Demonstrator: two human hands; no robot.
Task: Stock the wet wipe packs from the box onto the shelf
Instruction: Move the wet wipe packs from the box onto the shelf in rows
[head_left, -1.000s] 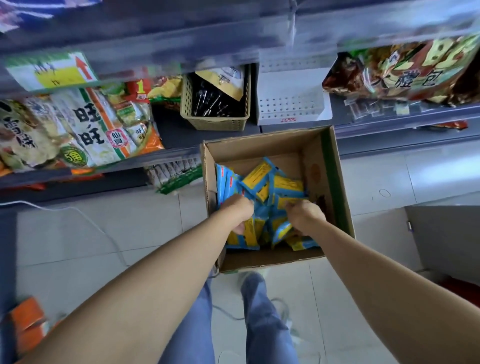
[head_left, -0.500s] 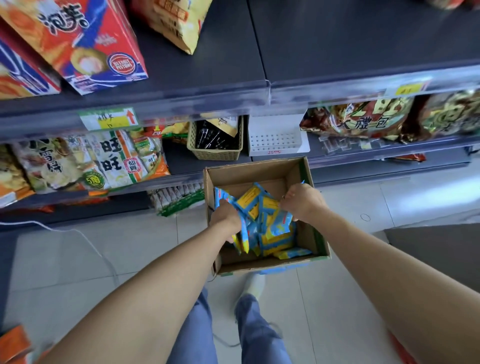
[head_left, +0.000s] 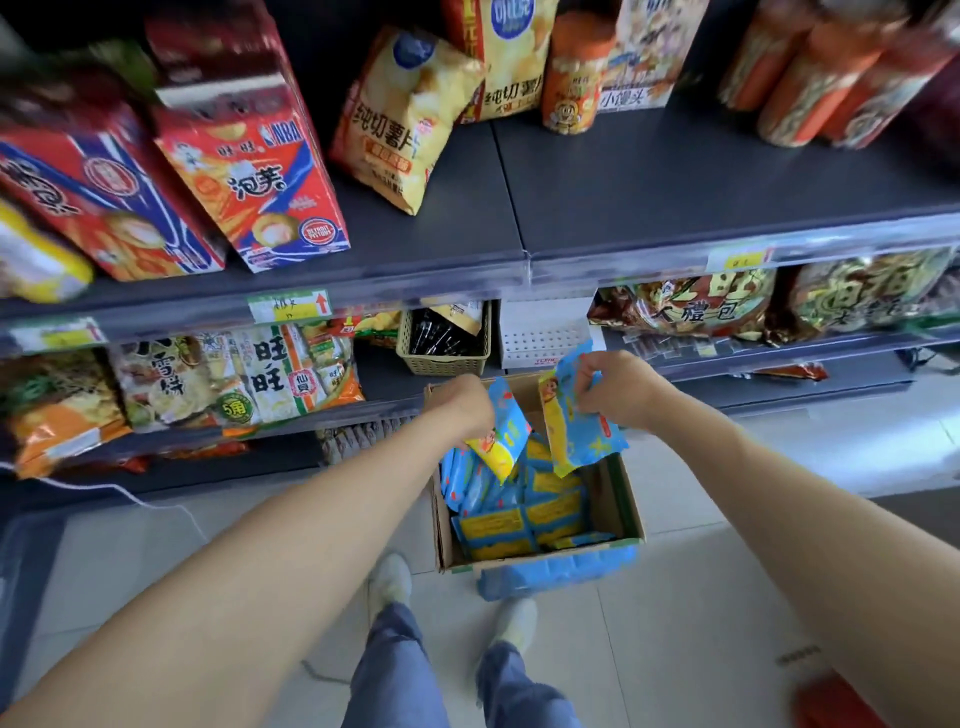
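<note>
An open cardboard box stands on the floor tiles before the shelving, holding several blue and yellow wet wipe packs. My left hand is shut on one wet wipe pack, lifted just above the box. My right hand grips a bunch of wet wipe packs above the box's far right side. A grey shelf at upper centre has bare room between snack bags.
Snack boxes and chip bags fill the upper shelf's left and back. Below it sit a beige basket, a white perforated tray and rice cracker bags. A white cable crosses the floor. My feet stand by the box.
Both hands have risen out of the box, each with wet wipe packs. The view has tilted up, so the upper shelf with snacks now shows.
</note>
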